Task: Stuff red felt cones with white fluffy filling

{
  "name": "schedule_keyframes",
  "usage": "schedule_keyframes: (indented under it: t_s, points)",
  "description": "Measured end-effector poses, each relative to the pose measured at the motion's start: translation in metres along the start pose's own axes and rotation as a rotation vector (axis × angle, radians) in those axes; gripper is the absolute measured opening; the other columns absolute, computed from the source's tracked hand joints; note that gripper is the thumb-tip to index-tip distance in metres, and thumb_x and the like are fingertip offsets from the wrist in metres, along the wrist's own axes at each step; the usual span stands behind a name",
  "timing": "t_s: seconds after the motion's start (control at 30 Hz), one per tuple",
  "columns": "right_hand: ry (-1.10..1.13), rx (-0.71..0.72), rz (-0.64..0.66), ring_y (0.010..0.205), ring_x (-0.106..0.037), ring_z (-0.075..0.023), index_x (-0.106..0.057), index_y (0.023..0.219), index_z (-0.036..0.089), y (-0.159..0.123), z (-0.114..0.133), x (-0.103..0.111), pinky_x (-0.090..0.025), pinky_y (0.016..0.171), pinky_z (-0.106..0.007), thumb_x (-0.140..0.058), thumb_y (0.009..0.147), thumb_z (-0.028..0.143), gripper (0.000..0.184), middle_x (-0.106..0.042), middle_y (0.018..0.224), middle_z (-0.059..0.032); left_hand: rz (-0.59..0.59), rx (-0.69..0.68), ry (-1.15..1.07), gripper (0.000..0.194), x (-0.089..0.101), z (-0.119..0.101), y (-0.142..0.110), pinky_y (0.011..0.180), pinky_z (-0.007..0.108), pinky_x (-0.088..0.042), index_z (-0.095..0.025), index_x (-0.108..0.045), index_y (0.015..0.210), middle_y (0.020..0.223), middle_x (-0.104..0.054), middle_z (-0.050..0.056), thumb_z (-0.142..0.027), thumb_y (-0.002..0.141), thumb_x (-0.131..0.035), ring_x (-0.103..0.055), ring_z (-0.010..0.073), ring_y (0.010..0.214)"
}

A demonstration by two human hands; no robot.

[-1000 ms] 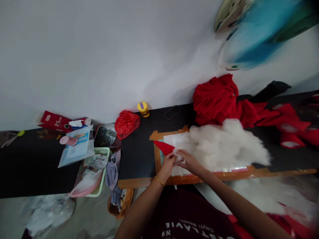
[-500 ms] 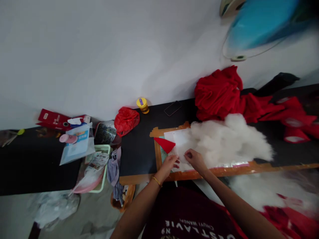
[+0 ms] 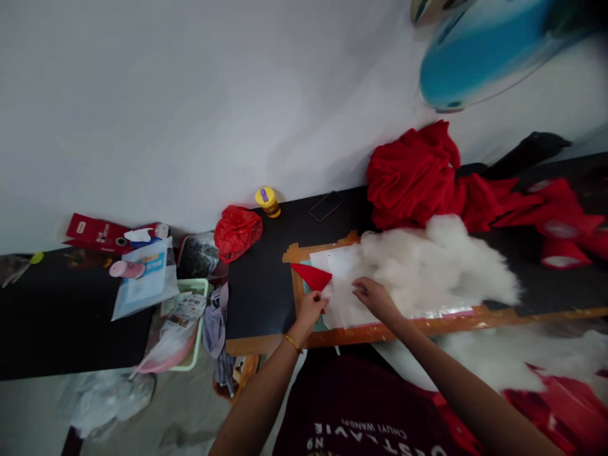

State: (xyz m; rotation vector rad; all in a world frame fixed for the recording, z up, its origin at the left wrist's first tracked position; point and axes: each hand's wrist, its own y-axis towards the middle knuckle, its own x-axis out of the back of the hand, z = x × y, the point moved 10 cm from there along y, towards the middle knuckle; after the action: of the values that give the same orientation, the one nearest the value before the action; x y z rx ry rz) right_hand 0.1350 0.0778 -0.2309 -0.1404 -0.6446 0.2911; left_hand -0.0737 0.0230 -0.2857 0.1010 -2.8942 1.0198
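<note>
A red pointed cloth piece (image 3: 311, 276), shaped like a flattened cone, lies at the left end of the taped work area. My left hand (image 3: 311, 309) is at its wide lower end, fingers curled closed on the cloth edge. Pale fluff shows beside those fingertips. To the right, my right hand (image 3: 375, 297) is over the white sheet (image 3: 339, 310) with fingers pinched together; whatever they hold is too small to make out. Just beyond it rises a large heap of white stuffing (image 3: 427, 272).
Red cloth (image 3: 413, 177) is piled behind the stuffing. A phone (image 3: 326, 206), a yellow-lidded jar (image 3: 268, 202) and a red plastic bag (image 3: 238, 233) sit along the back of the black table (image 3: 261, 285). A green-rimmed basket (image 3: 203, 329) stands left, past a gap.
My left hand has moved left and up to the wide end of the red cloth piece, its fingers closing. My right hand stays pinched in nearly the same place. The view has shifted slightly.
</note>
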Motion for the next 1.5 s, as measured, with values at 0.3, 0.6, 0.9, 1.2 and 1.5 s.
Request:
schedule_keyframes:
  t_s: [0.3, 0.6, 0.9, 1.2, 1.5]
  points:
    - [-0.171, 0.306, 0.144, 0.125, -0.057, -0.0304, -0.056, 0.137, 0.023, 0.018, 0.052, -0.016, -0.05, 0.104, -0.048, -0.064, 0.081, 0.013, 0.057, -0.04, 0.156, -0.015, -0.022, 0.005, -0.009, 0.034, -0.007, 0.002, 0.006, 0.047, 0.022, -0.032, -0.018, -0.058, 0.07, 0.056, -0.047, -0.006, -0.047, 0.068, -0.074, -0.041, 0.0075, 0.049]
    - [0.041, 0.125, 0.197, 0.074, -0.069, -0.0191, -0.072, 0.096, 0.019, -0.017, 0.014, -0.048, -0.055, 0.072, -0.03, -0.052, 0.086, 0.021, 0.023, -0.075, 0.085, -0.0071, 0.127, -0.114, 0.183, 0.031, -0.029, -0.008, -0.008, 0.064, 0.029, -0.051, -0.016, -0.067, 0.097, 0.083, -0.07, 0.005, -0.04, 0.079, -0.069, -0.064, 0.0164, 0.07]
    - [0.207, -0.32, 0.01, 0.039, -0.052, -0.0133, -0.067, 0.092, 0.019, -0.024, -0.025, -0.013, -0.041, 0.041, -0.022, -0.053, 0.083, 0.036, 0.025, -0.058, 0.047, 0.0044, -0.282, -0.455, 1.05, 0.036, -0.016, -0.061, 0.025, 0.102, 0.051, -0.039, -0.012, -0.058, 0.117, 0.123, -0.058, 0.019, -0.038, 0.091, -0.057, -0.052, 0.0342, 0.115]
    - [0.635, -0.463, -0.056, 0.041, -0.061, -0.0128, -0.061, 0.083, 0.018, -0.027, -0.017, -0.045, -0.05, 0.044, -0.021, -0.06, 0.08, 0.031, 0.013, -0.064, 0.047, 0.0031, -0.204, -0.49, 1.256, 0.014, -0.005, -0.062, 0.039, 0.093, 0.038, -0.044, -0.018, -0.061, 0.101, 0.106, -0.064, 0.011, -0.02, 0.092, -0.051, -0.058, 0.0254, 0.104]
    - [0.751, -0.451, -0.111, 0.048, -0.068, -0.0158, -0.063, 0.084, 0.018, -0.022, -0.013, -0.053, -0.058, 0.05, -0.025, -0.068, 0.077, 0.031, 0.016, -0.069, 0.053, 0.0006, -0.238, -0.533, 1.19, 0.028, -0.03, -0.065, 0.038, 0.097, 0.046, -0.042, -0.014, -0.059, 0.109, 0.113, -0.059, 0.015, -0.025, 0.084, -0.064, -0.055, 0.0301, 0.107]
